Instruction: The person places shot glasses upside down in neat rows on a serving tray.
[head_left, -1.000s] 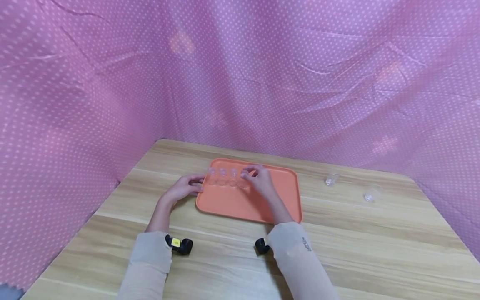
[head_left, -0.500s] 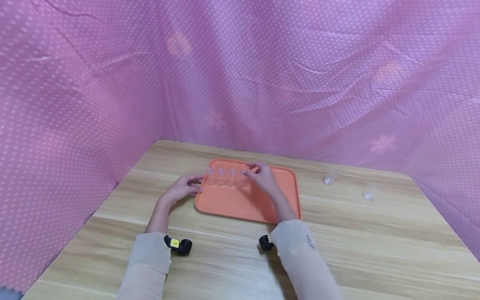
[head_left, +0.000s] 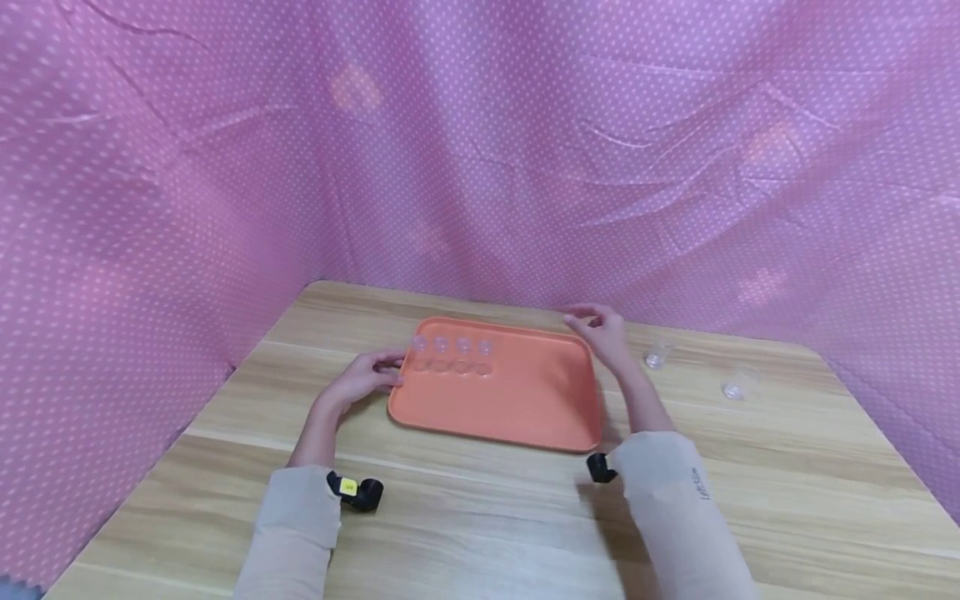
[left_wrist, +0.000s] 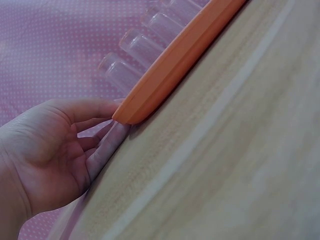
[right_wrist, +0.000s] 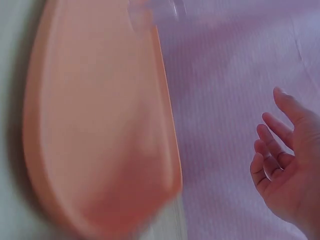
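Note:
An orange tray [head_left: 517, 408] lies on the wooden table. Along its back left stand several small clear cups [head_left: 463, 345] in a row, bases up and rims down. My left hand [head_left: 357, 379] touches the tray's left end; in the left wrist view its fingertips [left_wrist: 119, 129] meet the rim near one corner, close to the cups [left_wrist: 142, 48]. My right hand [head_left: 606, 337] hovers over the tray's back right corner. In the right wrist view that hand [right_wrist: 292, 167] has loosely bent fingers with nothing between them.
Two more clear cups stand upright on the table right of the tray, a nearer-to-tray cup [head_left: 656, 358] and a farther cup [head_left: 735, 387]. A pink dotted curtain [head_left: 525, 167] hangs behind the table [head_left: 465, 517] and along its sides.
My right hand has left the rightmost cup of the row and moved right to the tray's back right corner. That cup now stands released. My left hand stays at the tray's end.

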